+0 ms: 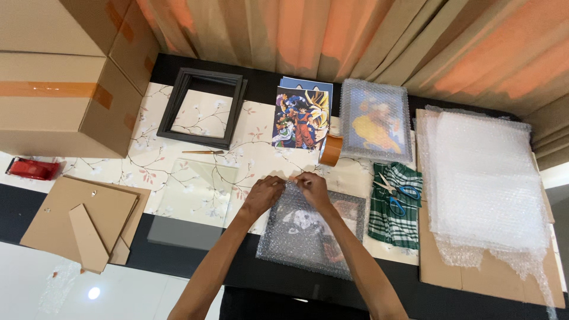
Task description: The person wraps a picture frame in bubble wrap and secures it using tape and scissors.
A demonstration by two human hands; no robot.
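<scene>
A picture frame wrapped in bubble wrap lies flat at the table's near edge. Both hands meet at its far edge. My left hand pinches the wrap there, and my right hand pinches it right beside the left. A roll of brown tape stands just beyond my right hand. Blue-handled scissors rest on a green checked cloth to the right of the wrapped frame.
Empty black frames sit far left, cartoon prints at centre back, another bubble-wrapped picture beside them. A glass pane, a small knife, cardboard backing boards, large cartons, a red tape dispenser and bubble-wrap sheets.
</scene>
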